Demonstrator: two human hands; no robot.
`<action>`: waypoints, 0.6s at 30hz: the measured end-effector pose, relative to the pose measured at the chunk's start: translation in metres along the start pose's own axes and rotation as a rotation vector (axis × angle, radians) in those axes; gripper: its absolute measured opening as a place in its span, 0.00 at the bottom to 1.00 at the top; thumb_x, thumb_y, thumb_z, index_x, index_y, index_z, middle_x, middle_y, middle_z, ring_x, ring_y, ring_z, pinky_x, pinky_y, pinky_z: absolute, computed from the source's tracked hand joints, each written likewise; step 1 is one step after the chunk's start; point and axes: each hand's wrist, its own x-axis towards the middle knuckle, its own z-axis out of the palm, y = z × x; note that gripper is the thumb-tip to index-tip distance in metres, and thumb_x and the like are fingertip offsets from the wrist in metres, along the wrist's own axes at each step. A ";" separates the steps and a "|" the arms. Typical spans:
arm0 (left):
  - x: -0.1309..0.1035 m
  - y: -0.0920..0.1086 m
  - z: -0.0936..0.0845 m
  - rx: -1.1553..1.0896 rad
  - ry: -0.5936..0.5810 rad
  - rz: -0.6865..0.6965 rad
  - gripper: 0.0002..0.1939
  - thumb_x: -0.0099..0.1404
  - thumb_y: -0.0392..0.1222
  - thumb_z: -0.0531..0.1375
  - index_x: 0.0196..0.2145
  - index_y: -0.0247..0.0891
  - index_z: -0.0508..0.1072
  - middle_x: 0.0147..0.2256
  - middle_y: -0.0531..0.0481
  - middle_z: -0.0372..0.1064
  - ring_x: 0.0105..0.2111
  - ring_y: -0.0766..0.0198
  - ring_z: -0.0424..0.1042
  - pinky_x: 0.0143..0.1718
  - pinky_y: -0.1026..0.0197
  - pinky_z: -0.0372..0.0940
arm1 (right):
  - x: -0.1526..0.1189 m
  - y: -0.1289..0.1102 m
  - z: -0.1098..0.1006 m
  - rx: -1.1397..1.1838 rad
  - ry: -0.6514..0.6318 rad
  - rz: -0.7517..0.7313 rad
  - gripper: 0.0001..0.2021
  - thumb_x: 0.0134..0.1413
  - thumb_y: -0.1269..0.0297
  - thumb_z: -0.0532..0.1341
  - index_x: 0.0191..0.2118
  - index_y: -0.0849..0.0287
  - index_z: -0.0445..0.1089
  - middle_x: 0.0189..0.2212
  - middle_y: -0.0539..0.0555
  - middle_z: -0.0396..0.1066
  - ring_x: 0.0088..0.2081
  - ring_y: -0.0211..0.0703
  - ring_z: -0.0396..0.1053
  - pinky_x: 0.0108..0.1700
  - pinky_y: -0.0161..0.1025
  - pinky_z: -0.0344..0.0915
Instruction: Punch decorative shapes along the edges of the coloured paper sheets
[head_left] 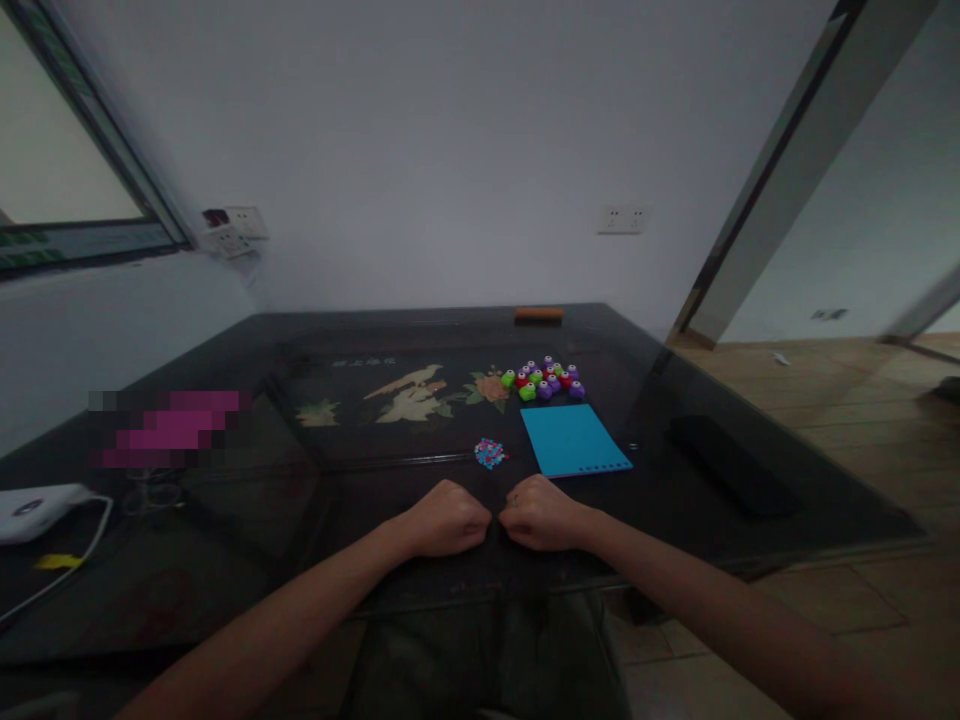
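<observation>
My left hand [450, 520] rests on the dark table as a closed fist near its front edge. Facing it, with a narrow gap between the knuckles, my right hand [546, 515] is also a fist, a ring on one finger. Nothing shows in either hand. Just beyond them lies a small heap of pink, blue and white beads or pellets [490, 453]. A blue sheet or pad [574, 440] with a row of dark marks along its near edge lies right beyond my right hand. Behind it cluster several green, purple and red toy figures with big eyes [546, 379].
An orange-brown roll [538, 314] lies at the table's far edge. A long black object [731, 465] is on the right. At the left are a blurred pink item [176, 428], a white device [37, 510] with a cable, and a yellow piece [58, 562]. A wall stands behind.
</observation>
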 end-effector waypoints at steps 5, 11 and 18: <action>0.000 0.001 -0.001 -0.009 -0.011 -0.003 0.09 0.54 0.31 0.53 0.18 0.37 0.59 0.18 0.55 0.63 0.19 0.70 0.60 0.23 0.65 0.47 | 0.000 -0.001 -0.001 0.002 0.000 0.003 0.07 0.48 0.71 0.55 0.22 0.59 0.65 0.19 0.51 0.68 0.22 0.36 0.62 0.24 0.36 0.43; 0.001 0.000 0.000 -0.007 -0.019 -0.008 0.09 0.53 0.31 0.53 0.18 0.37 0.59 0.18 0.55 0.63 0.19 0.70 0.59 0.23 0.65 0.46 | 0.001 -0.001 -0.004 0.014 -0.034 0.003 0.07 0.48 0.71 0.56 0.22 0.60 0.66 0.19 0.51 0.68 0.22 0.36 0.62 0.25 0.35 0.45; 0.000 0.000 0.001 0.004 -0.008 -0.016 0.09 0.54 0.31 0.54 0.18 0.37 0.59 0.18 0.55 0.63 0.19 0.70 0.60 0.22 0.64 0.46 | 0.001 -0.001 -0.003 0.008 -0.028 0.009 0.07 0.47 0.72 0.56 0.22 0.60 0.66 0.19 0.51 0.68 0.22 0.36 0.62 0.24 0.36 0.45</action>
